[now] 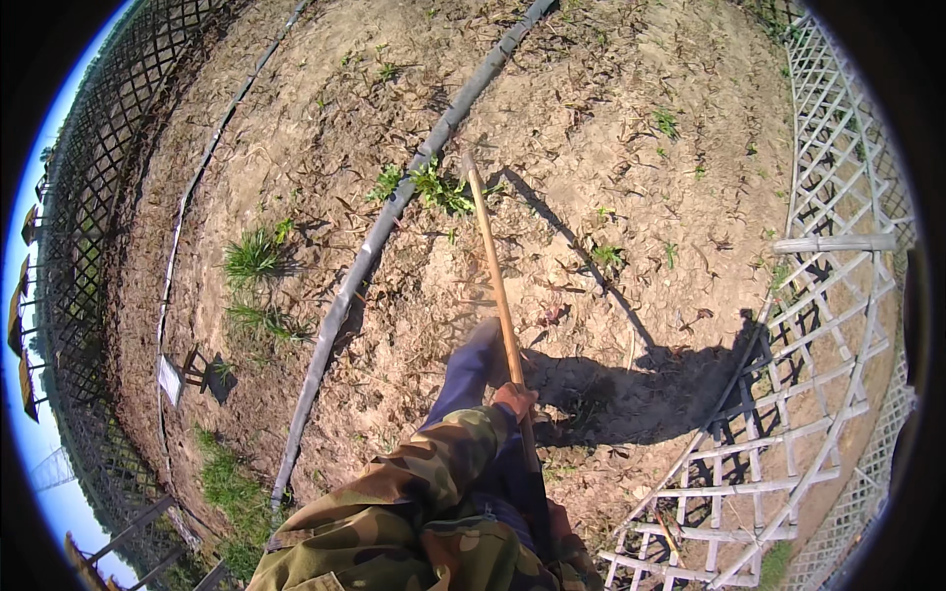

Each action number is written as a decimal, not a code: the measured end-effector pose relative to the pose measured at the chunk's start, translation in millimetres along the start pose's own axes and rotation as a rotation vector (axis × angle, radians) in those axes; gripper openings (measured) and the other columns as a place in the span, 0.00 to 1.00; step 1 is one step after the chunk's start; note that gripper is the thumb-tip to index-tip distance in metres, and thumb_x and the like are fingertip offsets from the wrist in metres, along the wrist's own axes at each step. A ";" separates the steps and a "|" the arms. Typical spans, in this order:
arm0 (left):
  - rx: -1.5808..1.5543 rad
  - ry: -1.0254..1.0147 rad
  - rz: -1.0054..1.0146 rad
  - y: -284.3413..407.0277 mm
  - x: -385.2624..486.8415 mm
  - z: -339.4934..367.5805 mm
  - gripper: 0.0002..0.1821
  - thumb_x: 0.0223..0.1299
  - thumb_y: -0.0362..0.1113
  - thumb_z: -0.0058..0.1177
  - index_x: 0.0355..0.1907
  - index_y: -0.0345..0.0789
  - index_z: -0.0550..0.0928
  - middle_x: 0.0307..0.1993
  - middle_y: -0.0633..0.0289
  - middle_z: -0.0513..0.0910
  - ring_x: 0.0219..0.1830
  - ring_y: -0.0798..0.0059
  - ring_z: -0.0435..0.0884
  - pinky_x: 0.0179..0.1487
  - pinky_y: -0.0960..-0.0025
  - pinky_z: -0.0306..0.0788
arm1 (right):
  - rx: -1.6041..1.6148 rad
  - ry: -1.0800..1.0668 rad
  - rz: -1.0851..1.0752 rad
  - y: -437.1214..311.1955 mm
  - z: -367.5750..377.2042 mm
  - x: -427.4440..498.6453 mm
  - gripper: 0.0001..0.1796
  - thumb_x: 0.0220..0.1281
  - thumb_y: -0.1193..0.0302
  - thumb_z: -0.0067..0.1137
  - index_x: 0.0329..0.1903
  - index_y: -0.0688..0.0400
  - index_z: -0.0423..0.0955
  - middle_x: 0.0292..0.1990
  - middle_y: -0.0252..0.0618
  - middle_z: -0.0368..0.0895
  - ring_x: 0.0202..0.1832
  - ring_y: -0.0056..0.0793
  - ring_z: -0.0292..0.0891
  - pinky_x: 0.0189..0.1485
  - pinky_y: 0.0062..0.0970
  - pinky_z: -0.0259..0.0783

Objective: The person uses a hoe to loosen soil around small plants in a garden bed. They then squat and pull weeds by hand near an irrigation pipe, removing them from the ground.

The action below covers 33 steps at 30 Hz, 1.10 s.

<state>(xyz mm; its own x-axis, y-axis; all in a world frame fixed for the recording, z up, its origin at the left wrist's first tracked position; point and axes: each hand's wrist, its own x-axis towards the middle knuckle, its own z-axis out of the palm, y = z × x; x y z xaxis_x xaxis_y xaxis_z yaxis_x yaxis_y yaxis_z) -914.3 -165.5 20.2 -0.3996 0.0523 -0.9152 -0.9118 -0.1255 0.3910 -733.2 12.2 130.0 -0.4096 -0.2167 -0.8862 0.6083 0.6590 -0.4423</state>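
A long wooden handle [494, 273] runs from near my body forward to the soil, its far end beside a leafy green weed [441, 190] next to a grey hose [347, 288]. My left hand [516, 401] is closed around the handle just in front of my blue-trousered leg. Lower down, my right hand [559, 520] is partly hidden by the sleeve and in shade near the handle's rear part; its grip is unclear. Whether a tool head sits at the far end cannot be told.
White lattice fencing [754, 487] stands close on the right, and dark lattice fencing [74, 251] curves along the left. A thinner pipe [181, 214] lies left of the hose. A small sign [171, 380] and grass tufts [251, 257] are at the left.
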 end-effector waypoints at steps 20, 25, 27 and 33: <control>0.024 -0.020 0.057 -29.8 7.6 -23.2 0.13 0.57 0.36 0.54 0.24 0.28 0.75 0.18 0.55 0.77 0.19 0.66 0.80 0.21 0.66 0.73 | 0.101 0.105 -0.085 13.4 17.7 -1.2 0.17 0.58 0.60 0.55 0.37 0.63 0.76 0.27 0.53 0.80 0.35 0.52 0.79 0.35 0.41 0.73; 0.063 -0.092 0.027 -7.0 -24.9 -11.6 0.16 0.55 0.38 0.55 0.22 0.25 0.76 0.16 0.53 0.79 0.19 0.64 0.81 0.23 0.64 0.75 | 0.197 0.021 0.097 -19.7 -6.9 -32.8 0.17 0.58 0.61 0.57 0.40 0.64 0.76 0.28 0.52 0.81 0.35 0.42 0.81 0.35 0.37 0.74; 0.058 -0.144 0.057 2.9 -31.2 -7.9 0.15 0.55 0.37 0.56 0.22 0.25 0.76 0.16 0.52 0.79 0.18 0.65 0.81 0.23 0.64 0.74 | 0.149 0.046 0.019 -23.4 -8.7 -32.5 0.17 0.57 0.62 0.58 0.41 0.64 0.76 0.29 0.52 0.81 0.35 0.42 0.81 0.35 0.37 0.74; 0.034 -0.093 -0.002 8.4 -19.6 -9.6 0.13 0.54 0.36 0.57 0.24 0.26 0.76 0.16 0.53 0.78 0.18 0.63 0.80 0.21 0.63 0.73 | 0.176 0.092 0.107 -8.2 5.0 -16.8 0.15 0.55 0.63 0.59 0.39 0.63 0.75 0.30 0.54 0.81 0.36 0.49 0.80 0.36 0.40 0.73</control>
<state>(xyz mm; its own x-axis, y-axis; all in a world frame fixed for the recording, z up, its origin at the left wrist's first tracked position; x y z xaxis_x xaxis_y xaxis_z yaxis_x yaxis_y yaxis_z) -913.3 -177.1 40.5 -0.4031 0.1444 -0.9037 -0.9148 -0.0920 0.3933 -728.0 6.8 147.8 -0.3919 -0.0800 -0.9165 0.7579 0.5367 -0.3708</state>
